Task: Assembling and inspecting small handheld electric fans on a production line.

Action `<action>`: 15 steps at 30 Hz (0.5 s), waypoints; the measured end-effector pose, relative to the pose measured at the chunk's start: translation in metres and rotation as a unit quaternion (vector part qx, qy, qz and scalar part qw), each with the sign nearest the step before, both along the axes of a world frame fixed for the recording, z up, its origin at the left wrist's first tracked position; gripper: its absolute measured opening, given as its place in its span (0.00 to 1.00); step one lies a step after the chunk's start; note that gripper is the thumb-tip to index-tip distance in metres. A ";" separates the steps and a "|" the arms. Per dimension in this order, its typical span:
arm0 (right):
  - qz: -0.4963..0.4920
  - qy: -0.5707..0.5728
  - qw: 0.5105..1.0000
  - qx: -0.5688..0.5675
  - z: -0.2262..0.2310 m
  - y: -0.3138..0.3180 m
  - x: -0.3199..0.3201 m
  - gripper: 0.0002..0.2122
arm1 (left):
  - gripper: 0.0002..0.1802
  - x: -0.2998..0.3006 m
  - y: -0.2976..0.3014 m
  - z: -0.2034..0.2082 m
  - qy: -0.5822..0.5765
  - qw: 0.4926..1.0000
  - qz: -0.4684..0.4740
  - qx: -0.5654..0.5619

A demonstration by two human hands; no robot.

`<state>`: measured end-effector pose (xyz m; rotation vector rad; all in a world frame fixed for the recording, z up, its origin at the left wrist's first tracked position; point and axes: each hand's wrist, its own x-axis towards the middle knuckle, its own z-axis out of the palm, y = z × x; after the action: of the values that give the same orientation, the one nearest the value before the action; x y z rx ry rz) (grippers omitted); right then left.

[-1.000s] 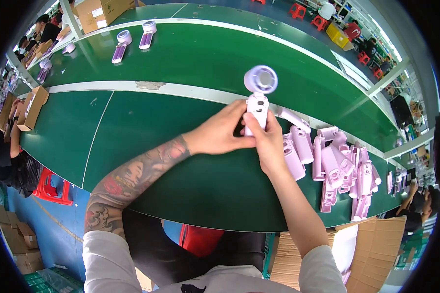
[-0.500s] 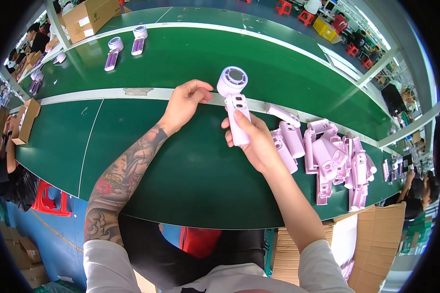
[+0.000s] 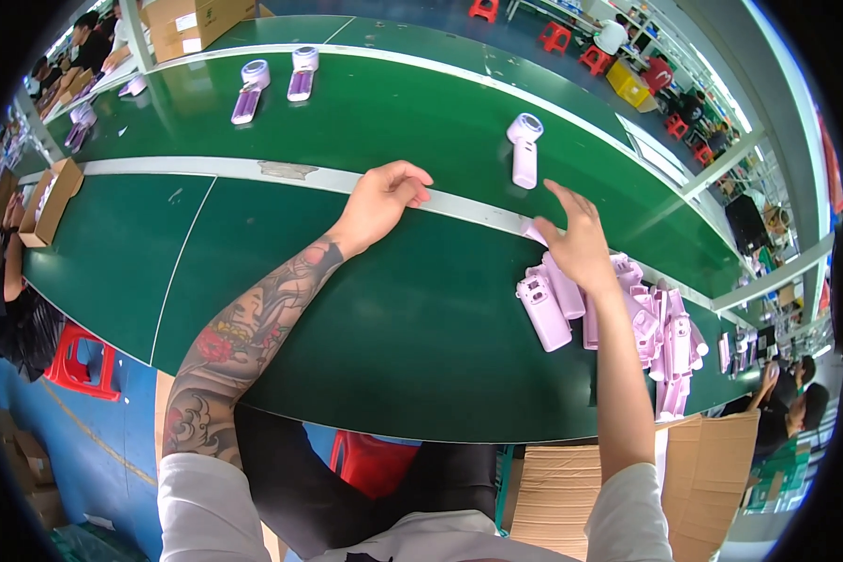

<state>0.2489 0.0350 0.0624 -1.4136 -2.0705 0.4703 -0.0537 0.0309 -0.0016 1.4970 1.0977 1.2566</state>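
Observation:
A lilac handheld fan [image 3: 525, 161] lies on the green conveyor surface just beyond the white rail, its round head pointing away. Close to its handle is my right hand [image 3: 579, 242], fingers and thumb apart, holding nothing. That hand hangs over the far left side of a pile of lilac fan handle shells [image 3: 667, 347] and hides part of it. One shell [image 3: 545, 314] lies at the pile's near left edge. My left hand [image 3: 384, 204] hovers by the white rail, fingers curled in toward the thumb, with nothing visible in them.
Two fans with purple-fronted handles [image 3: 250, 92] [image 3: 303, 75] lie farther left on the conveyor. The white rail [image 3: 206, 169] divides it from my green table [image 3: 375, 328]. An opened carton [image 3: 54, 201] stands at the left by another person's arm; cardboard [image 3: 562, 492] is below right.
My right hand has let go of the fan, which now lies on the conveyor beyond the rail. The hand has moved right and opened. My left hand stays curled near the rail.

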 end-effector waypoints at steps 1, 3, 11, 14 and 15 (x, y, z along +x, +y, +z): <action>0.007 -0.124 0.991 0.050 0.001 -0.002 0.003 0.25 | 0.12 -0.001 -0.001 0.001 -0.003 1.000 0.002 0.002; 0.011 -0.247 0.963 0.106 0.003 0.001 0.008 0.25 | 0.12 -0.002 0.005 0.000 -0.013 1.000 0.000 0.012; -0.010 -0.187 0.931 0.313 0.016 -0.021 -0.059 0.23 | 0.12 -0.015 0.012 -0.011 0.010 0.981 0.168 0.093; 0.026 0.134 0.983 0.121 -0.001 -0.045 -0.097 0.22 | 0.16 -0.024 0.022 -0.013 0.042 0.957 0.260 0.124; 0.070 0.255 0.964 -0.012 -0.013 -0.048 -0.102 0.21 | 0.19 -0.029 0.027 -0.013 0.058 0.940 0.304 0.141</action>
<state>0.1466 -0.0134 0.0491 -1.0224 -1.7458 0.8243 -0.0824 0.0583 -0.0150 1.5039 1.5899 1.8275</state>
